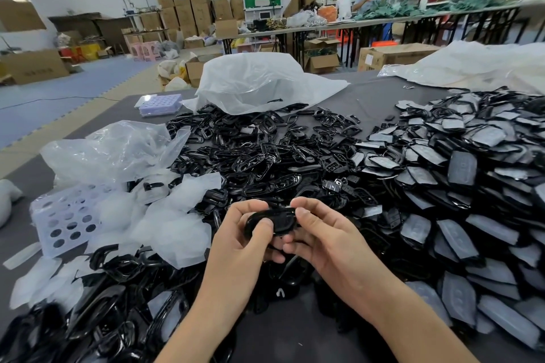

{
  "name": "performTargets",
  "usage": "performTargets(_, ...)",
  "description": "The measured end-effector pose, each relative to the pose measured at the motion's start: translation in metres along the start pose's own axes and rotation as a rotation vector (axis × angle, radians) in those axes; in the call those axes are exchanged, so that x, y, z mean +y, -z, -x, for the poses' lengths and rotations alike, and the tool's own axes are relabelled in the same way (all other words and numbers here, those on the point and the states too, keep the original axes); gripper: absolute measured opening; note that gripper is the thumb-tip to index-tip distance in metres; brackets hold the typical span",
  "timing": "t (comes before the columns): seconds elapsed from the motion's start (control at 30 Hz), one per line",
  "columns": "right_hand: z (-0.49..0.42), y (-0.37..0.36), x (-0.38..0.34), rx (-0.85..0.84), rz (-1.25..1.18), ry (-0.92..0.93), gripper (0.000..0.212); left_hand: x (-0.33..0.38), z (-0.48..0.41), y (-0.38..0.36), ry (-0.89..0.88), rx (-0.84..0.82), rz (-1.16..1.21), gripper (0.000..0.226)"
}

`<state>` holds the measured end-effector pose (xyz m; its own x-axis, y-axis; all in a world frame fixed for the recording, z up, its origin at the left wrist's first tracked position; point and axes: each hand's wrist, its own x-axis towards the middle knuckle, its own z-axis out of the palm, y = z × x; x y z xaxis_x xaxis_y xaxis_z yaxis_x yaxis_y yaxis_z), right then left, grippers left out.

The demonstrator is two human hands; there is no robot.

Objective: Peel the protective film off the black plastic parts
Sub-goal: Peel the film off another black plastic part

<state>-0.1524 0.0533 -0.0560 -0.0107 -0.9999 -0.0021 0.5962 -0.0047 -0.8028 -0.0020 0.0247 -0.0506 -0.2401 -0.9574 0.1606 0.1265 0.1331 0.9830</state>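
Black plastic part point(272, 219) sits low in mid-frame, held between both hands just above the heaps on the grey table point(371, 97). Going left to right on my feed: at far left a pale perforated tray point(63, 219) lies flat, with crumpled clear bags point(112, 150) behind it. Just right of the tray is a loose pile of whitish film pieces point(177, 215), some lying over black ring frames point(118, 268). Next comes the left hand point(239, 242), fingers curled under the part, thumb pressed on its near left face, gripping it. Right hand point(327, 236) meets it from the other side, thumb and forefinger pinching the part's right end, other fingers curled below. I can't tell whether film is on the held part; it is too dark and small. Behind the hands a wide heap of glossy bare frames point(265, 150) runs back to a white plastic bag point(265, 82). On the right is a big heap of black parts with grey film on them point(472, 186), overlapping and reaching the frame edge.
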Motion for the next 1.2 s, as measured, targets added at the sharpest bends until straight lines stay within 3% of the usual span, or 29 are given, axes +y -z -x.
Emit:
performTargets(0.23,0.001,-0.002,0.001,0.018,0.140,0.074,0.012,-0.003,0.001,0.000,-0.155,0.012,-0.246,0.039)
performTargets(0.43,0.002,0.001,0.000,-0.007,0.172,0.090,0.019,-0.005,0.001,0.004,-0.448,-0.017,-0.607,0.017)
performTargets(0.73,0.003,-0.003,0.000,-0.012,0.105,0.076,0.024,-0.008,0.003,0.003,-0.430,-0.103,-0.579,0.016)
performTargets(0.9,-0.003,-0.003,-0.003,0.220,-0.011,0.079,0.015,-0.005,0.002,0.002,-0.363,0.058,-0.401,0.013)
performTargets(1.0,-0.004,0.004,-0.012,0.239,-0.174,0.065,0.014,-0.001,0.001,0.007,-0.294,0.104,-0.325,0.023)
performTargets(1.1,-0.001,0.007,-0.017,0.163,-0.373,0.052,0.028,-0.003,0.002,0.008,-0.138,0.009,-0.236,0.035)
performTargets(1.2,0.000,0.007,-0.017,0.160,-0.338,0.040,0.035,-0.003,0.003,0.004,-0.125,-0.072,-0.224,0.030)
